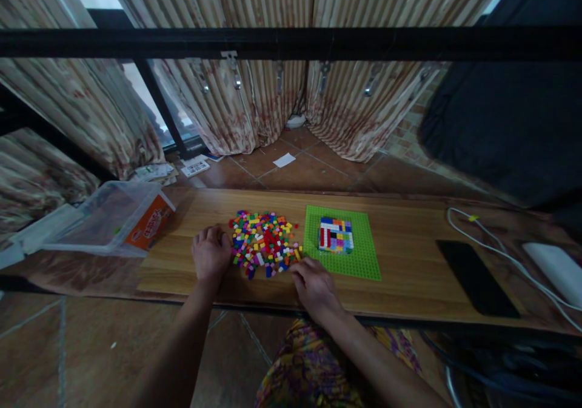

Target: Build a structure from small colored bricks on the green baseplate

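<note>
Holding the fingers of the left hand (211, 250) bent inward, and the thumb and fingers of the right hand (313, 279) close together; cannot tell, with fingertips so small and dim in this view, about any brick caught in either. At far left, at the end of the long brown wood-grained tabletop (400, 238), seeing an open, clear plastic storage bin (107, 211) with a bright orange printed label (148, 225) on the end towards the board. Next, going right, finding the left hand, back upward on the tabletop, just beside the left edge of a loose, spread-out pile of small plastic building bricks (264, 241) in red, yellow, blue, green, orange, pink, purple and white. Beyond the far edge of the tabletop, on the brown tiled floor, noticing a white sheet of paper (284, 160). At the near right corner of the pile, coming to the right hand, fingertips beside the outermost bricks and near the closest corner of a flat, square, bright green studded baseplate (359, 265). On that baseplate, towards its far left part, seeing a roughly square, many-coloured block of joined bricks (335, 236), striped red and white at its left. Well apart at right, passing a flat black rectangular phone (477, 279), then a thin white cable with a yellow tag (473, 218), and finally a white plastic box with rounded corners (552, 268).
</note>
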`<state>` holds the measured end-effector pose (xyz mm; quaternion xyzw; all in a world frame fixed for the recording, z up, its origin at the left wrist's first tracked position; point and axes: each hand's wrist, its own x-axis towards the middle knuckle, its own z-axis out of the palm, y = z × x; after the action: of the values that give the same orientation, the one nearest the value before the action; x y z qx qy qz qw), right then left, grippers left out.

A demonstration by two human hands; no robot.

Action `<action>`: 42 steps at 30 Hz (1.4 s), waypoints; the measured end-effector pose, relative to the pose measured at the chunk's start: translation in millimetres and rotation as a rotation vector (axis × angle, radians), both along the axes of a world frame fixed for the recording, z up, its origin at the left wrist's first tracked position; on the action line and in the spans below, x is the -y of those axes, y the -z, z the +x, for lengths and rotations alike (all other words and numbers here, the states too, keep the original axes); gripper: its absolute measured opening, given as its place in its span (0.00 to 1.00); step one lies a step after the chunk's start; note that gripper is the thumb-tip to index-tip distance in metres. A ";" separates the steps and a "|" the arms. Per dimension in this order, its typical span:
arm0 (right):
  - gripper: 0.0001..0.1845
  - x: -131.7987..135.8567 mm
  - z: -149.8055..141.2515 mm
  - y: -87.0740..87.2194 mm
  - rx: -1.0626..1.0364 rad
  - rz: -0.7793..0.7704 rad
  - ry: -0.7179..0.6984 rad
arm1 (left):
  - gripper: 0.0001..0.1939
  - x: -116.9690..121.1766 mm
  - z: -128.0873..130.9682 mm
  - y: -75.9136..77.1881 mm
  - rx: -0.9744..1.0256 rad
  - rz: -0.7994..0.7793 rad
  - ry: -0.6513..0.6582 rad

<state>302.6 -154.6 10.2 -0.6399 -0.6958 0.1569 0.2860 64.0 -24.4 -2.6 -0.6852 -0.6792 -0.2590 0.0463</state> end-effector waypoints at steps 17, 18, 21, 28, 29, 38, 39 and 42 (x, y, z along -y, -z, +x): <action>0.08 -15.5 -19.7 0.2 0.126 -0.028 0.006 | 0.14 1.4 1.8 -1.5 0.031 -0.020 -0.017; 0.08 -16.3 -19.9 -0.1 0.132 -0.025 0.004 | 0.14 1.5 1.8 -1.6 0.037 -0.021 -0.017; 0.08 -18.1 -19.9 -1.8 0.151 -0.021 0.001 | 0.14 2.0 1.7 -1.5 0.049 -0.020 -0.013; 0.03 -17.9 -17.6 -4.1 0.108 -0.052 0.016 | 0.14 2.5 2.1 -0.6 0.042 -0.016 -0.016; 0.03 -17.8 -17.3 -3.6 0.090 -0.052 0.018 | 0.14 2.5 2.3 -0.8 0.038 -0.018 -0.018; 0.03 -17.2 -17.4 1.1 0.024 -0.061 0.043 | 0.14 3.2 2.6 -1.4 0.029 -0.019 -0.030; 0.04 -16.6 -17.9 1.1 0.026 -0.051 0.038 | 0.14 3.3 2.8 -1.3 0.029 -0.024 -0.031; 0.09 -15.4 -20.7 0.8 0.052 -0.014 0.016 | 0.14 3.2 3.3 -0.7 0.029 -0.038 -0.046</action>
<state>281.9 -139.2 9.4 -0.6511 -0.6969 0.1425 0.2646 67.3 -27.7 -1.9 -0.6664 -0.7000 -0.2550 0.0294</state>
